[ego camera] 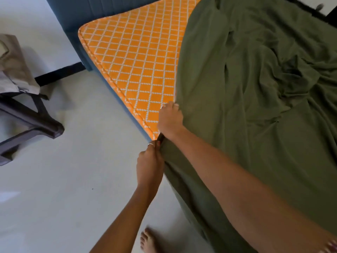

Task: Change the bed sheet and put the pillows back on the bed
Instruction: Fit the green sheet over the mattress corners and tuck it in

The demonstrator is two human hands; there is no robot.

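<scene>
An olive green bed sheet [255,88] lies rumpled over the right part of an orange mattress [138,57] with a white diamond pattern. The mattress's left part and near corner are bare. My right hand [170,119] grips the sheet's edge on top of the mattress, close to its side border. My left hand [150,165] pinches the same edge just below, where the sheet hangs over the mattress side. No pillows are in view.
A dark blue bed frame and headboard [76,13] run along the mattress. A dark folding stand [32,121] with beige cloth [16,68] on it sits on the pale floor [73,179] at the left. My bare foot [147,241] stands beside the bed.
</scene>
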